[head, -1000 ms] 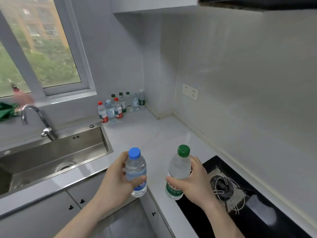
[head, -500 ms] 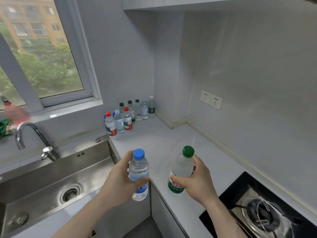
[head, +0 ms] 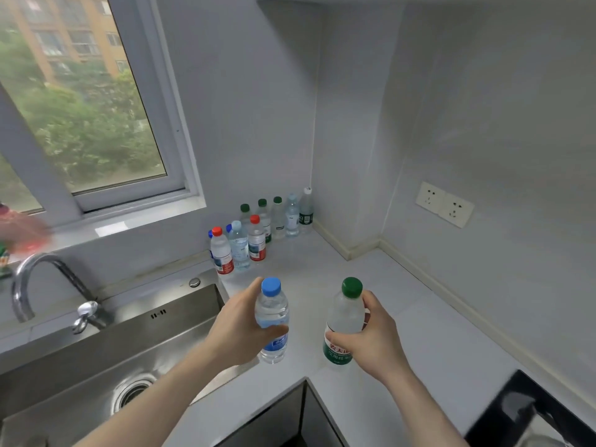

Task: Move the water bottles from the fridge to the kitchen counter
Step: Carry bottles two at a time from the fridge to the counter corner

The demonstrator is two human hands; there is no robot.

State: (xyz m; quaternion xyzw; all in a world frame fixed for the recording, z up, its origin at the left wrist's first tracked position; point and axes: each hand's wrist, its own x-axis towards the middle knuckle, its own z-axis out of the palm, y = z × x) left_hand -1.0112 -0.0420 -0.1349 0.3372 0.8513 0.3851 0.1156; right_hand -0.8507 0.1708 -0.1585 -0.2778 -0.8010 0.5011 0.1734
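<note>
My left hand (head: 238, 330) grips a clear water bottle with a blue cap (head: 271, 304), held upright above the white counter (head: 403, 333). My right hand (head: 374, 340) grips a second upright bottle with a green cap and green label (head: 343, 314), just to the right of the first. Both bottles hang over the counter's near corner. Further back, by the wall under the window, several water bottles (head: 258, 230) with red, blue, green and white caps stand in a cluster. The fridge is out of view.
A steel sink (head: 106, 356) with a curved tap (head: 35, 279) lies at the left. A black hob (head: 529, 411) sits at the bottom right. A double wall socket (head: 444, 203) is on the right wall. Open counter lies between the held bottles and the cluster.
The view has closed in on the counter corner; both hands carry their bottles forward, nearer the cluster of bottles. Both grips are unchanged.
</note>
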